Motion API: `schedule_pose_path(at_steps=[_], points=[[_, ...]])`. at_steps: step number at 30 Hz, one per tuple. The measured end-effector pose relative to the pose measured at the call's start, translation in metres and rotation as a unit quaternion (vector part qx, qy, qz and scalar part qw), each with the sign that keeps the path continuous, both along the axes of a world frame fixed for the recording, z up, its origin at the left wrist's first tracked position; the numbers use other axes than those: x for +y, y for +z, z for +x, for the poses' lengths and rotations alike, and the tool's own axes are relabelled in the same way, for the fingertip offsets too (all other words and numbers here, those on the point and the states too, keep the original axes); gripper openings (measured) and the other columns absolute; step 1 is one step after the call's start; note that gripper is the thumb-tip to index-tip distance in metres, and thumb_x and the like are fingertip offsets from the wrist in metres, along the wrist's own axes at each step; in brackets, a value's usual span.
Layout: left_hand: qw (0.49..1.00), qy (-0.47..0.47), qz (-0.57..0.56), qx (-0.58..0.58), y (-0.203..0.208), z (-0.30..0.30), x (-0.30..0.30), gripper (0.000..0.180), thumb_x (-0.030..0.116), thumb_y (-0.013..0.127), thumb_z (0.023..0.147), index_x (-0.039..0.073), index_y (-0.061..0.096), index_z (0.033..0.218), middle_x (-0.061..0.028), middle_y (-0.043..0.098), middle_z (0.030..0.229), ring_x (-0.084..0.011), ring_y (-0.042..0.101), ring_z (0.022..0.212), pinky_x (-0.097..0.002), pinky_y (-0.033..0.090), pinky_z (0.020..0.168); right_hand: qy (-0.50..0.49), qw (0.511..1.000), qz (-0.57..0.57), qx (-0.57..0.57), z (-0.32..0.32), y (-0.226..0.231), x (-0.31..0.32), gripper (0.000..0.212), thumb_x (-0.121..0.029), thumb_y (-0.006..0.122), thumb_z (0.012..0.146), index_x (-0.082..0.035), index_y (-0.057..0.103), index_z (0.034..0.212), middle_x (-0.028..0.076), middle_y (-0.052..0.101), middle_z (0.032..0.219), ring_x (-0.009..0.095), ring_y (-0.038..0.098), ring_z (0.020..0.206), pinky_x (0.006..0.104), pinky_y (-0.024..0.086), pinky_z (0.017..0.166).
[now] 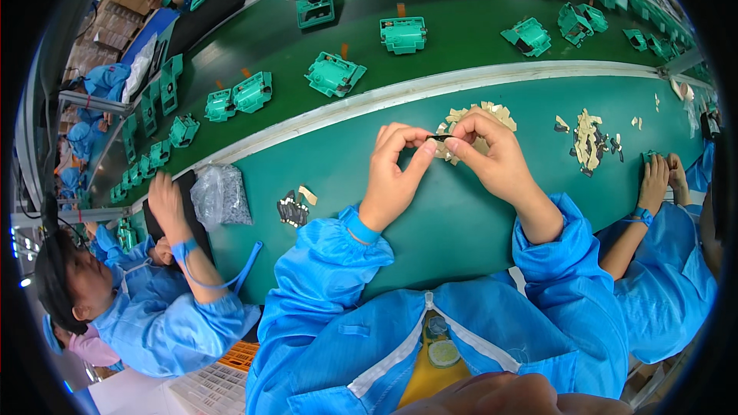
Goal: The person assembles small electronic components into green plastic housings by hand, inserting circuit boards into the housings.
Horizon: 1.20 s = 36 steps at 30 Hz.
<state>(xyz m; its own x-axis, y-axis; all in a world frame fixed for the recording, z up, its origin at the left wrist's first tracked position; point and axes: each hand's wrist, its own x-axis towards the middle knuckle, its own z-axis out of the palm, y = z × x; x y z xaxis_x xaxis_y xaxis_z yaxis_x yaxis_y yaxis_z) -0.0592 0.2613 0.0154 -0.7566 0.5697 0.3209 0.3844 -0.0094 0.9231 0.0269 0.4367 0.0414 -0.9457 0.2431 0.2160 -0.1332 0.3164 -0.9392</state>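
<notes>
A small black strip-like part [439, 137] is pinched between the fingertips of both hands, held just above the green tabletop [430, 238]. My left hand [393, 173] closes thumb and index finger on its left end. On the other end, the thumb and fingers of my right hand [496, 155] are pressed together. Right behind my hands lies a loose heap of cream paper pieces [501, 114], partly hidden by my fingers. To the left of my left forearm sits a small pile of black parts [292, 209], with a cream piece on it.
Beyond a pale metal rail [369, 120], a conveyor belt carries several green plastic housings [403, 34]. A clear plastic bag [221, 196] lies at left, beside a co-worker's arm [201, 277]. At right are another cream-and-black pile [589, 142] and another co-worker's hands [653, 180].
</notes>
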Motion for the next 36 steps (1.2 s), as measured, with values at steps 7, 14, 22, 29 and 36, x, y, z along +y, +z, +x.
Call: schedule_pose_path(at_steps=[7,14,22,29,36], points=[[1.0,0.014,-0.011,0.007,0.007,0.006,0.007,0.017,0.009,0.066,0.095,0.0,0.068,0.108,-0.0072,0.061,0.098,-0.0172,0.055,0.094,-0.0301,0.045,0.085,-0.008,1.0,0.009,0.008,0.003,-0.002,0.008,0.01,-0.006,0.072,0.089,0.0,0.064,0.09,0.005,0.059,0.088,0.014,0.055,0.079,0.0275,0.046,0.072],[0.98,-0.082,0.007,0.179,0.063,0.009,-0.01,0.019,0.005,0.067,0.085,0.002,0.071,0.104,-0.0059,0.064,0.092,-0.0205,0.058,0.086,-0.0363,0.047,0.08,-0.101,0.989,-0.105,-0.02,0.003,-0.009,0.026,0.01,-0.01,0.072,0.093,-0.002,0.065,0.092,-0.003,0.059,0.083,0.005,0.052,0.076,0.0225,0.044,0.07],[0.883,-0.044,0.045,0.465,0.162,0.087,-0.04,0.01,0.016,0.068,0.061,0.017,0.069,0.071,0.0013,0.065,0.078,-0.0137,0.057,0.065,-0.036,0.041,0.064,-0.137,0.972,-0.19,-0.002,-0.001,-0.006,0.031,0.008,-0.009,0.071,0.096,-0.002,0.068,0.098,-0.002,0.066,0.09,0.004,0.059,0.082,0.0198,0.046,0.075],[0.879,0.014,0.029,0.475,0.167,0.093,-0.058,0.007,0.016,0.065,0.07,0.009,0.063,0.07,-0.0041,0.062,0.076,-0.0167,0.056,0.065,-0.0342,0.041,0.06,-0.135,0.975,-0.177,-0.013,-0.003,-0.016,0.029,0.012,-0.013,0.072,0.095,-0.002,0.068,0.097,-0.002,0.065,0.089,0.004,0.057,0.081,0.02,0.045,0.075],[0.863,0.092,0.078,0.491,0.17,0.095,-0.063,0.006,0.017,0.066,0.068,0.013,0.062,0.068,-0.0002,0.06,0.072,-0.0146,0.053,0.061,-0.0349,0.039,0.063,-0.109,0.976,-0.19,-0.015,0.006,-0.014,0.025,0.011,-0.013,0.072,0.095,-0.003,0.068,0.098,-0.002,0.065,0.089,0.004,0.057,0.081,0.0203,0.045,0.074]])
